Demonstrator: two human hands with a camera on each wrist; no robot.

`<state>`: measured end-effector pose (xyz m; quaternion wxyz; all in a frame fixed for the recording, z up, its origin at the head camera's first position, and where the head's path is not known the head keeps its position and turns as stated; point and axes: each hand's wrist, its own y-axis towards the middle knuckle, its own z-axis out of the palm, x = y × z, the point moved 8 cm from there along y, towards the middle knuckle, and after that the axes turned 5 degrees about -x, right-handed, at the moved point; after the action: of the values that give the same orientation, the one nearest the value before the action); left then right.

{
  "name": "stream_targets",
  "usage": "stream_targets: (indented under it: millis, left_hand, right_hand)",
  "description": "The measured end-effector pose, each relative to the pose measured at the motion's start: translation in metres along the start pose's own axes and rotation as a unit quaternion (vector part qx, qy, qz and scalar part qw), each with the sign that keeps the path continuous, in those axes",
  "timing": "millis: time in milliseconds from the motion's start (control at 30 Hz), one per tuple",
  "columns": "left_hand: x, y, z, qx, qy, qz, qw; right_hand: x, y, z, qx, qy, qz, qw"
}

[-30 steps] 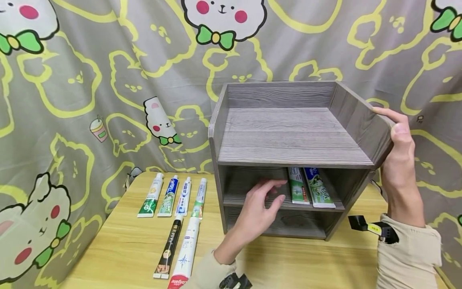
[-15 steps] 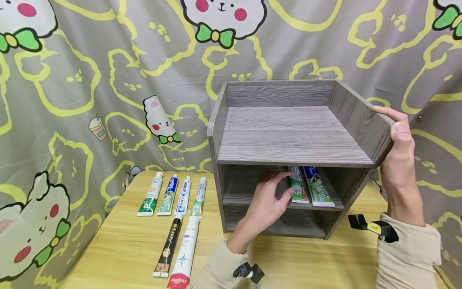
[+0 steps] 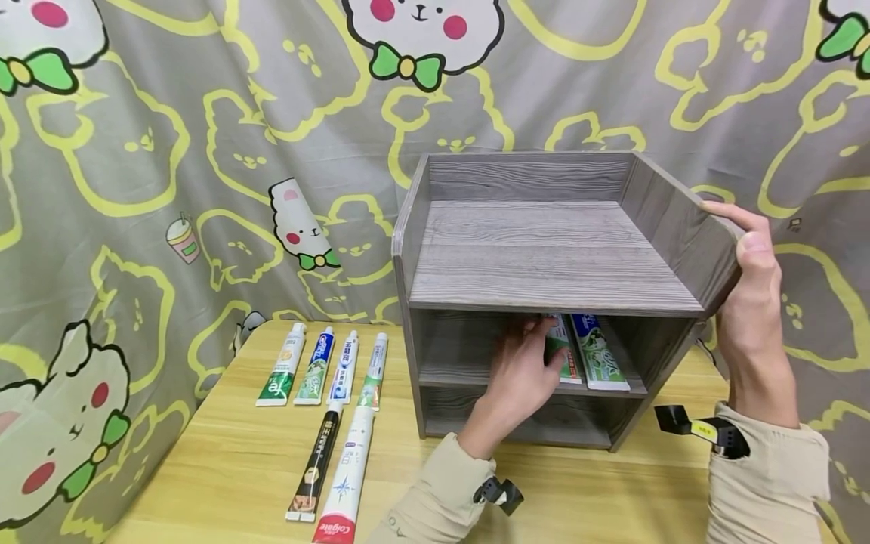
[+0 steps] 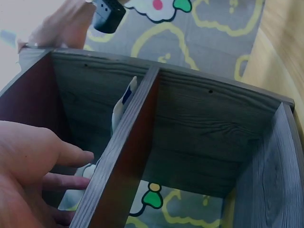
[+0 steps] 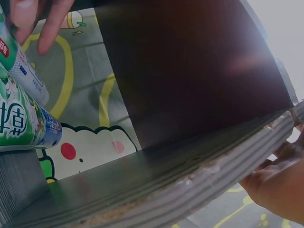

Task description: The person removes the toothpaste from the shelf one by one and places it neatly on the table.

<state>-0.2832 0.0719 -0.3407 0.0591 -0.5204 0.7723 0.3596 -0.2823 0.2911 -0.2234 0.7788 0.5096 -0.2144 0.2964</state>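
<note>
A grey wood-grain shelf unit (image 3: 544,245) stands on the table. My left hand (image 3: 519,370) reaches into its middle compartment, fingers extended toward the nearer, green-and-white toothpaste tube (image 3: 568,364). In the left wrist view, thumb and fingers of my left hand (image 4: 28,161) stretch past the shelf board's edge; the fingertips' contact with the tube is partly hidden. A blue-and-green toothpaste tube (image 3: 602,351) lies just right of it. My right hand (image 3: 754,295) grips the unit's right side panel, the index finger along its top edge. In the right wrist view, curled fingers (image 5: 282,164) show at that panel.
Several toothpaste tubes lie left of the unit in a back row, including a green-and-white tube (image 3: 281,366). In front of them are a black tube (image 3: 316,465) and a white-and-red Colgate tube (image 3: 347,483). A patterned curtain (image 3: 272,121) hangs behind the table (image 3: 224,453).
My left hand has moved right and deeper into the middle compartment, reaching the nearer tube. My right hand has stayed on the side panel.
</note>
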Motion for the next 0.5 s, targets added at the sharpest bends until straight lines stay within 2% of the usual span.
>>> stream_targets:
  millis: [300,500]
  left_hand:
    - [-0.01,0.007,0.009,0.028,0.091,-0.008,0.9954]
    - [-0.011,0.012,0.016,0.055,0.097,-0.017,0.9936]
  right_hand:
    - [0.003,0.002,0.0,0.006,0.003,-0.01,1.0]
    - [0.0,0.001,0.001,0.012,0.003,-0.009,1.0]
